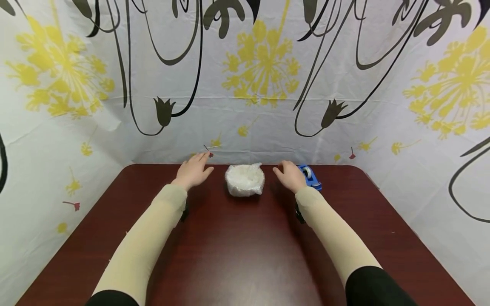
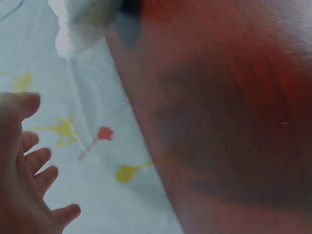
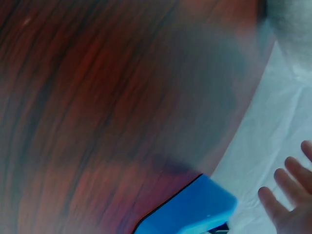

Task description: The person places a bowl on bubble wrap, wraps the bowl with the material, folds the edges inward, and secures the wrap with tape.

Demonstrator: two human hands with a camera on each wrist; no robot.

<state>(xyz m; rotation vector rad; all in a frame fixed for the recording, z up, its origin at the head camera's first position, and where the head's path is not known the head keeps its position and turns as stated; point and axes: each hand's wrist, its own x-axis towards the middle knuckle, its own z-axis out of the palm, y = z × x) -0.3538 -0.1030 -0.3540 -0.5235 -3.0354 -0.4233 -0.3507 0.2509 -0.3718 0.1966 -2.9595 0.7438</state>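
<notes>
A round bundle in bubble wrap (image 1: 245, 180) sits near the far edge of the table, between my two hands and apart from both. To its left my left hand (image 1: 193, 171) hovers with fingers stretched out and holds nothing; the left wrist view shows its fingers (image 2: 36, 161) spread. On the bundle's other side my right hand (image 1: 292, 176) is raised over the table, also holding nothing, with relaxed fingers (image 3: 287, 187) in the right wrist view. Just beyond that hand lies a blue tape dispenser (image 1: 311, 177), partly hidden by it. Part of the bundle (image 2: 90, 27) shows in the left wrist view.
The dark red-brown wooden table (image 1: 245, 255) stretches toward me. White cloth (image 1: 249, 131) with yellow flowers and dark stems hangs behind the far edge and along both sides. A blue corner of the dispenser (image 3: 195, 209) shows in the right wrist view.
</notes>
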